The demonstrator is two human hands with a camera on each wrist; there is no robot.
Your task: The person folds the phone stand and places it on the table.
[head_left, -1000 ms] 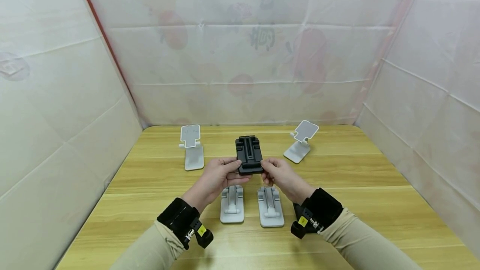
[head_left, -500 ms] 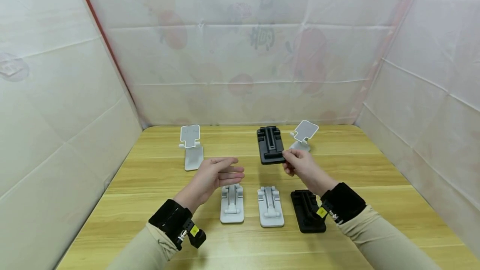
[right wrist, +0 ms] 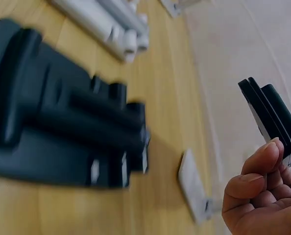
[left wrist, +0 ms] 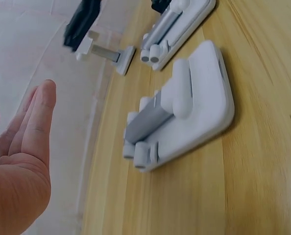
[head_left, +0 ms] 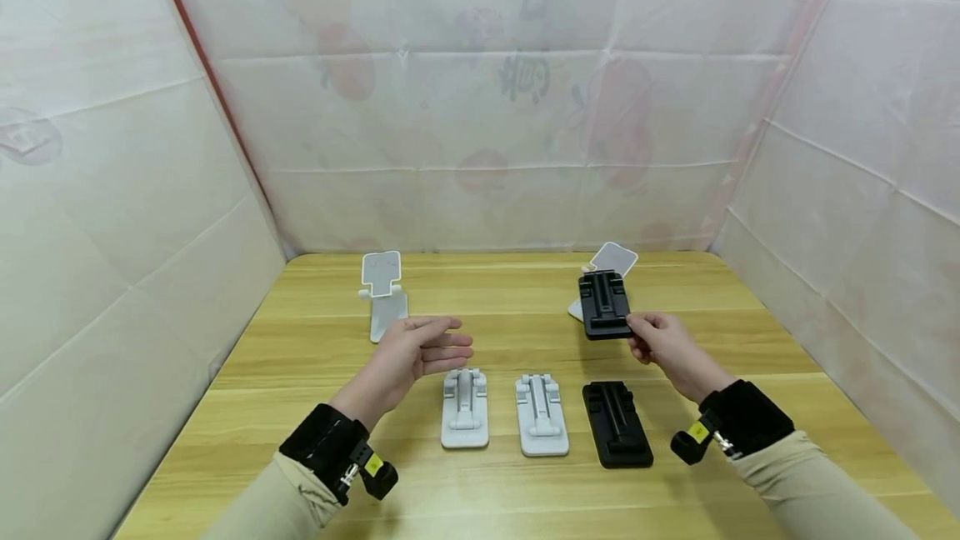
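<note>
A folded black phone stand (head_left: 604,305) hangs above the table, pinched at its lower right corner by my right hand (head_left: 667,348). In the right wrist view the thumb and fingers grip the edge of this black stand (right wrist: 270,110). My left hand (head_left: 408,357) holds nothing; its fingers are extended above the nearer left folded white phone stand (head_left: 465,411). Beside that lies another folded white stand (head_left: 542,415), then a second folded black stand (head_left: 618,426). The held stand partly hides an unfolded white stand (head_left: 617,258) behind it.
Another unfolded white stand (head_left: 381,275) stands at the back left of the wooden table (head_left: 487,290). Pale sheeting forms a back wall (head_left: 480,107), a left wall (head_left: 112,232) and a right wall (head_left: 862,190) round the table.
My left hand has let go of the black phone stand and drawn back left. My right hand has carried the stand to the right, uncovering the second black stand on the table.
</note>
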